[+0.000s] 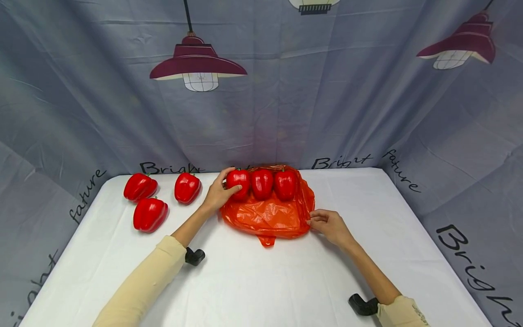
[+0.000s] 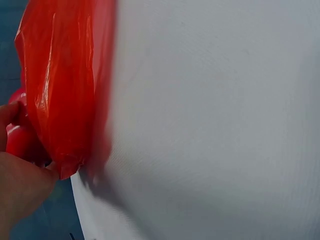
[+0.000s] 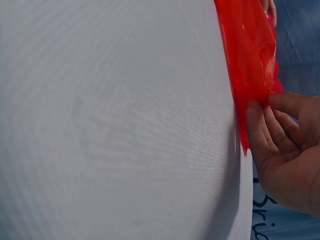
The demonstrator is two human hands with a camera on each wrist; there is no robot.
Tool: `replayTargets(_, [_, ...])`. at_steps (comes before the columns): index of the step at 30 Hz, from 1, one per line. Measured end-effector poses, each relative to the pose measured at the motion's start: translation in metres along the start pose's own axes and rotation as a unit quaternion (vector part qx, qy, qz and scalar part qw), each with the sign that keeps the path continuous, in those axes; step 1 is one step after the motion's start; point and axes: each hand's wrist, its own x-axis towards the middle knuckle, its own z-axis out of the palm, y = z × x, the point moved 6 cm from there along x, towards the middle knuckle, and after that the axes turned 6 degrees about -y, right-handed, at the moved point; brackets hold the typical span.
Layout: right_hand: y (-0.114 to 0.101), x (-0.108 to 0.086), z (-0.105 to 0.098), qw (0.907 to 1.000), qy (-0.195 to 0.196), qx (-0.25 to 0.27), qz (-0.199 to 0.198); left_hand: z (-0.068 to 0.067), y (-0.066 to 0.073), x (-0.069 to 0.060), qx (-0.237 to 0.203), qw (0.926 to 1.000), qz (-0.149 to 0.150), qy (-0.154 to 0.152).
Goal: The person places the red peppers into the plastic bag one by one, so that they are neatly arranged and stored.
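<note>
An orange-red plastic bag (image 1: 265, 222) lies spread on the white table, its rim rising behind three red bell peppers in a row. My left hand (image 1: 220, 192) grips the leftmost bell pepper (image 1: 238, 182), fingers behind it and thumb in front. In the left wrist view, that thumb also touches the bag's edge (image 2: 65, 120). Beside it stand the middle bell pepper (image 1: 262, 184) and the right bell pepper (image 1: 285, 185). My right hand (image 1: 330, 225) pinches the bag's right edge between thumb and fingers, as the right wrist view shows closely (image 3: 287, 145).
To the left on the table (image 1: 261, 286) are three more red bell peppers: one at the back (image 1: 140, 187), one in front of it (image 1: 150, 215) and one nearer the bag (image 1: 187, 188). A grey printed curtain (image 1: 261, 113) hangs behind the table.
</note>
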Motion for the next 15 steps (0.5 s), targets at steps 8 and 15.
replayTargets(8, [-0.0037, -0.0020, -0.0001, 1.0000, 0.000, -0.004, -0.005, 0.0060, 0.0015, -0.0009, 0.030, 0.9994, -0.018, 0.001])
replayTargets(15, [-0.0032, -0.0014, -0.0003, 1.0000, 0.003, -0.008, 0.004, 0.0075, 0.0031, -0.0007, 0.043, 0.9988, -0.023, -0.004])
